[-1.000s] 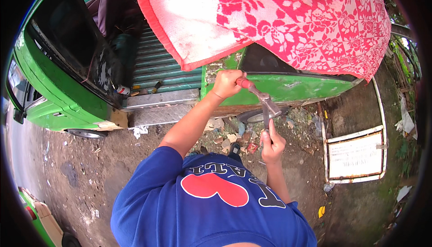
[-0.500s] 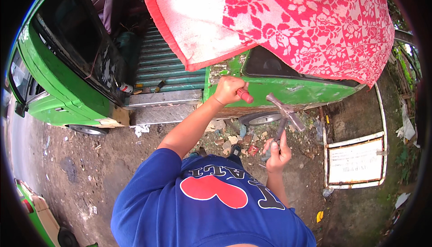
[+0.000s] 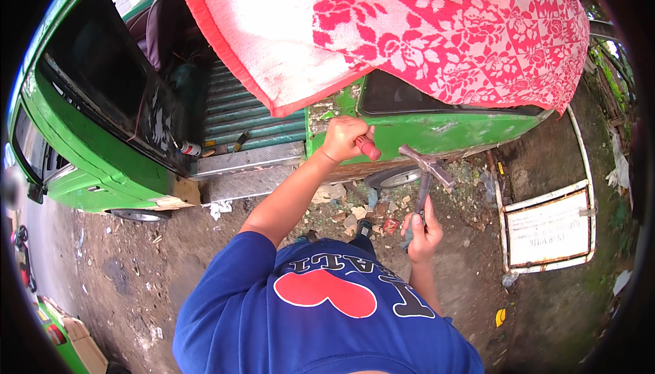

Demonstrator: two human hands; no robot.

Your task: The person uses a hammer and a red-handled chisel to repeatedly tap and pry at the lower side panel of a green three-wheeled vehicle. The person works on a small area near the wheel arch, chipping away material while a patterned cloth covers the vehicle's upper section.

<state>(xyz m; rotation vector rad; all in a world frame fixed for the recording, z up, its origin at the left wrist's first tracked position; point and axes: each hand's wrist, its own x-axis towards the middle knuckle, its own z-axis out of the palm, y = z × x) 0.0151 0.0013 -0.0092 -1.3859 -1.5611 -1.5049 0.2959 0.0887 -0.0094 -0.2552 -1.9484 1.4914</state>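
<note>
My left hand is closed around a tool with a red handle, held against or just in front of the green van's side. The handle's butt end sticks out to the right of my fist; the tool's other end is hidden. In my right hand is a hammer, gripped by its dark handle with the metal head up. The hammer head is a short way right of the red butt, apart from it. Scraped, flaking paint shows on the van's pillar beyond my left hand.
A red and white floral blanket drapes over the van's roof. Left of my arm lie the doorway's metal step and ribbed floor, with a spray can. Rubble litters the ground; a white framed panel stands right.
The view has shifted slightly. Both hands keep their grips, and the hammer head is a little nearer the red handle's butt.
</note>
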